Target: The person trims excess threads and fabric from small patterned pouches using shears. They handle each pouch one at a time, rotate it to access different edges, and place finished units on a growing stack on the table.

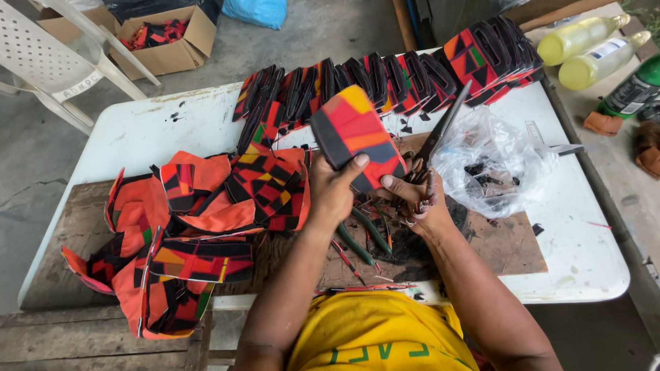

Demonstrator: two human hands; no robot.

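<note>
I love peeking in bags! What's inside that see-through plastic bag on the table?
Inside the clear plastic bag you can see small black scraps, bunched near the middle. The crinkled plastic blurs them, so what they are exactly is hard to tell. The bag lies beside the right hand, which holds scissors.

A white table (152,129) is covered in part by a brown board (507,245). A row of patterned fabric pieces (385,77), a clear plastic bag (490,161) and a loose fabric pile (192,227) are laid on it.
</note>
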